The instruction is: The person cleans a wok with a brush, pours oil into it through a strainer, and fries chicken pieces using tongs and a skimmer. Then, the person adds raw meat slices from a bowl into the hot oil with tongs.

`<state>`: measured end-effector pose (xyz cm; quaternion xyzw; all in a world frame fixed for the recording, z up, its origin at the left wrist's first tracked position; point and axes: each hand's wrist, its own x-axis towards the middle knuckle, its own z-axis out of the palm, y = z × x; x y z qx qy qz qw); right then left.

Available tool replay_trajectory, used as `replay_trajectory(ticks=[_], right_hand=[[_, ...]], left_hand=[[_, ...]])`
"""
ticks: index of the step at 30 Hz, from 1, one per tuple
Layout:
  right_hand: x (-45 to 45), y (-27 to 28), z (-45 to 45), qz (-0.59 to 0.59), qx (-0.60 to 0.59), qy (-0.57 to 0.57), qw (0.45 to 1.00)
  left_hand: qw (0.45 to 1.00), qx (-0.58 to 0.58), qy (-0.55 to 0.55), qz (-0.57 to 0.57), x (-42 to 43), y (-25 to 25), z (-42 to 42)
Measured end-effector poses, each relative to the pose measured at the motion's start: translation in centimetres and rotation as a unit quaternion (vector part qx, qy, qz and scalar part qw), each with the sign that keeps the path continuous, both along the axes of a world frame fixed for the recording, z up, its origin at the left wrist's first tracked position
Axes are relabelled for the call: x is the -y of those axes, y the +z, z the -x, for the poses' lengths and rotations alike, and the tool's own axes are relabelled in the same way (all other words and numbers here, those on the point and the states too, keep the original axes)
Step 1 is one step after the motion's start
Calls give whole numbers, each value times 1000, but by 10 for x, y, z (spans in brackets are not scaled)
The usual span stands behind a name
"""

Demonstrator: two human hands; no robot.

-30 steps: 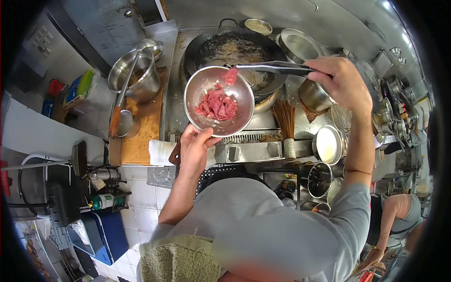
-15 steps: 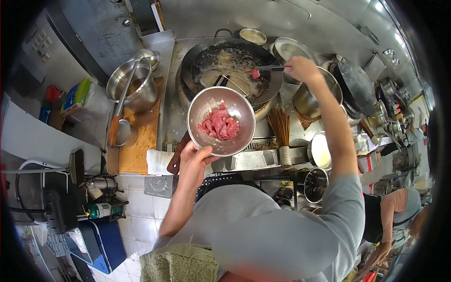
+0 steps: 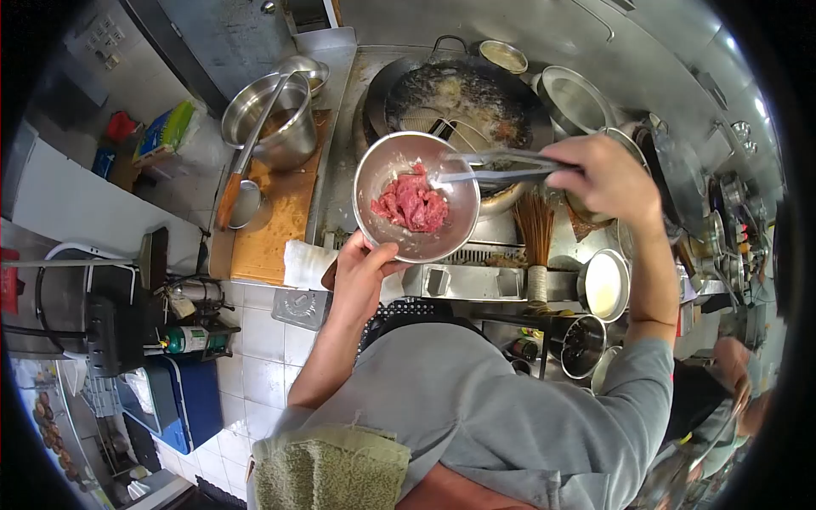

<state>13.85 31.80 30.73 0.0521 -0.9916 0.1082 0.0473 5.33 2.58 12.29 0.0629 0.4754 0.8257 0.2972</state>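
Observation:
My left hand [image 3: 361, 276] grips a steel bowl [image 3: 378, 223] by its lower rim, thumb at the edge. Pieces of raw red meat [image 3: 410, 202] lie in the bowl. Metal tongs [image 3: 510, 167] are held in my right hand [image 3: 614, 177]; their slightly blurred, parted tips reach over the bowl's right side, close to the meat, and I cannot tell whether they touch it. Behind the bowl sits a large black wok [image 3: 382, 85] of bubbling oil. A wire strainer [image 3: 421, 119] lies in the wok, partly hidden by the bowl.
A steel pot [image 3: 293, 144] with a wooden-handled ladle [image 3: 246, 157] stands left on a wooden board [image 3: 285, 225]. Right of the wok are a bamboo brush [image 3: 534, 234], a steel colander [image 3: 578, 98] and a bowl of white liquid [image 3: 605, 285]. Another person [image 3: 710, 391] is at far right.
My right hand has brought the tongs back from over the wok to the bowl. The meat piece they held is gone from their tips. The view has shifted.

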Motion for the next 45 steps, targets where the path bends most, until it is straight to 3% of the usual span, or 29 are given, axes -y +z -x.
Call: replay_trajectory(ticks=[4,9,11,13,14,17,18,20,22,24,26,28,31,33,36,41,45], right_hand=[[11,-28,14,-65,46,42,996],[-10,7,10,-87,-64,32,994],[-13,42,6,-65,-63,6,996],[-24,55,5,24,-91,-93,991],[-31,64,9,-24,-76,-147,986],[-63,54,35,-108,-146,-105,978],[-64,48,45,-110,-85,-187,973],[-90,1,71,-139,-142,-167,966],[-107,-50,105,-178,-86,-203,959],[-106,-86,133,-211,65,-256,941],[-127,-126,149,-155,21,-302,940],[-129,-133,153,-100,-32,-376,921],[-123,-96,130,-59,-172,-305,935],[-95,-42,103,34,-141,-255,956],[-55,1,61,172,-110,-83,975],[27,1,35,12,3,56,998],[50,-23,40,-103,-14,65,992]], left_hand=[[1000,-4,-8,-23,-6,5,3],[1000,5,-17,-26,-6,5,6],[999,16,-12,-25,-6,1,6],[999,27,-13,-38,-4,-5,7],[998,32,-15,-44,-4,-6,8],[998,48,1,-32,-2,-3,3],[998,45,-3,-39,0,-2,2],[998,46,6,-30,2,2,-1],[998,47,16,-29,6,7,-5],[998,44,22,-28,12,6,-7],[998,42,32,-24,18,6,-8],[998,44,46,-19,25,4,-9],[998,28,54,-33,36,3,-8],[996,32,71,-40,39,2,-5],[995,30,83,-40,38,2,2],[996,15,70,-46,28,3,10],[998,3,49,-47,20,6,11]])
